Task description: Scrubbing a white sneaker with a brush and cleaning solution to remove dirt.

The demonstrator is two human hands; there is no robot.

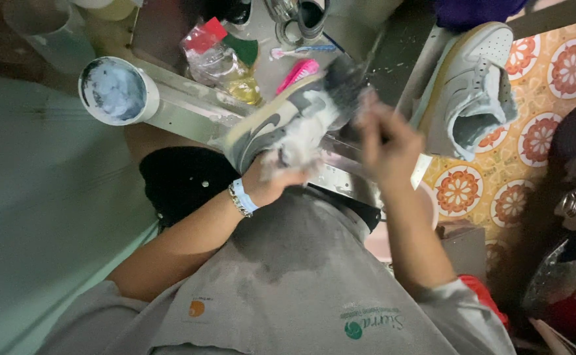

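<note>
While the left hand (276, 179) grips a grey sneaker (288, 121), a red-topped bag (217, 56) lies behind.

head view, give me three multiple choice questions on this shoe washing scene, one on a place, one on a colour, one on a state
1. Where does the second sneaker lie?
A. on the person's lap
B. off to the right, by the patterned floor tiles
C. inside the white tub

2. What colour is the hairbrush-like brush lying behind the held shoe?
A. pink
B. black
C. yellow

3. What state is the grey sneaker in?
A. dry and boxed
B. lying untouched on the floor
C. held up and covered in white suds

Answers:
1 B: it rests on its side at the upper right, next to the orange and white floor tiles.
2 A: its handle and bristles show bright pink.
3 C: the left hand grips it from below while foam coats its middle, and the right hand, blurred, is at its heel end.
</note>
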